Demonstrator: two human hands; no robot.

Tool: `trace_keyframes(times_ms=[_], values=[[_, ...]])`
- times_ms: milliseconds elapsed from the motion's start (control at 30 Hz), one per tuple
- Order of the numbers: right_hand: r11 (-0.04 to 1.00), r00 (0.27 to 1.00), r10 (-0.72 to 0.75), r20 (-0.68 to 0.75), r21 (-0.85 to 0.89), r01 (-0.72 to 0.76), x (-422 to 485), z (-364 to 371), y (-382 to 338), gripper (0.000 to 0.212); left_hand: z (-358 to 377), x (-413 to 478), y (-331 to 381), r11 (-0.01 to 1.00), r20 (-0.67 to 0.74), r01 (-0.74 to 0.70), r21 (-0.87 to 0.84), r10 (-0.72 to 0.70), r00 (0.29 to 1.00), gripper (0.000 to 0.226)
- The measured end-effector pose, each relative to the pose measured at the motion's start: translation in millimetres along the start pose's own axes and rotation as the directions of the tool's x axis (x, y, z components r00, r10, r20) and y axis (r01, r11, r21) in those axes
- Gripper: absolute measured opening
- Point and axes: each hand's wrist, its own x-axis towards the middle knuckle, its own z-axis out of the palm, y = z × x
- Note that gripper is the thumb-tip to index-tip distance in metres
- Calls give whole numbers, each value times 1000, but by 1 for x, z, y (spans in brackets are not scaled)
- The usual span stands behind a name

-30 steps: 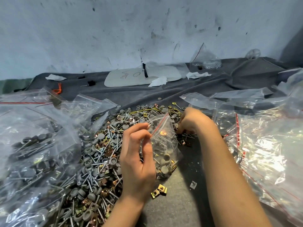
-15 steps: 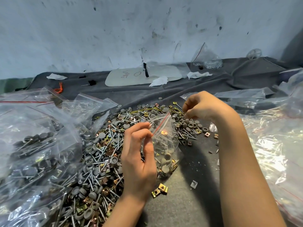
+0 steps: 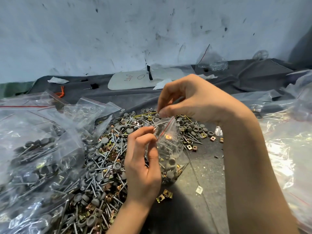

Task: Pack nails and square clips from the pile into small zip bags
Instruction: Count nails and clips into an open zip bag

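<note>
Mid-scene on grey worktop, w/ pile of nails & square clips spread left to centre, part-filled small zip bag stands at pile's near-right edge, left hand grip clamped on its mouth, right hand just above, fingertips pinched together, can't tell on what.

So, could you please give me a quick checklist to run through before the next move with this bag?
1. Left hand grips the zip bag near its mouth: ok.
2. Right hand sits above the bag's mouth: ok.
3. What the right hand pinches: cannot tell.
4. Room left in the bag above the nails: ok.
5. Pile close beside the left hand: ok.
6. No strays off the pile: not ok, two square clips lie apart on the cloth by the left wrist.
</note>
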Motion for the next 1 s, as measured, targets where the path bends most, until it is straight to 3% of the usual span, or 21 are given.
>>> trace_keyframes(times_ms=[133, 200, 367, 533, 700, 767, 833, 900, 933, 1000], values=[[997, 980, 69, -187, 38, -63, 3, -7, 15, 6, 1, 0, 1, 1000, -4, -1, 0, 1, 1000, 13], [986, 948, 157, -277, -7, -166, 6, -9, 32, 8, 1, 0, 2, 1000, -7, 0, -6, 0, 1000, 13], [837, 843, 521, -133, -115, -536, 14, 9, 82, 4, 2, 0, 3, 999, -6, 25, -22, -26, 1000, 15], [791, 811, 576, -100, -183, -584, 25, 27, 102, 11, 2, 0, 2, 1000, -10, 28, -13, -28, 1000, 15], [790, 825, 557, -97, -245, -562, 27, 28, 104, 13, 1, 0, 2, 1000, -7, 18, -17, -18, 1000, 16], [836, 856, 502, -124, -183, -517, 23, 21, 94, 10, 1, 0, 1, 1000, -13, 11, -7, -11, 1000, 14], [925, 916, 378, -134, 20, -379, 19, 11, 75, 10, 1, 0, 1, 1000, -14, 14, 1, -14, 1000, 11], [938, 980, 186, -67, 310, -157, 13, 1, 49, 11, 1, 0, 2, 1000, -1, 5, -1, -5, 1000, 10], [923, 997, 76, -29, 379, -60, 9, -1, 38, 12, 1, 0, 2, 1000, 4, -10, 2, 10, 1000, 12], [943, 997, -58, 54, 332, 37, 6, 0, 20, 12, 0, 0, 2, 999, 9, -43, 23, 43, 999, 17]])
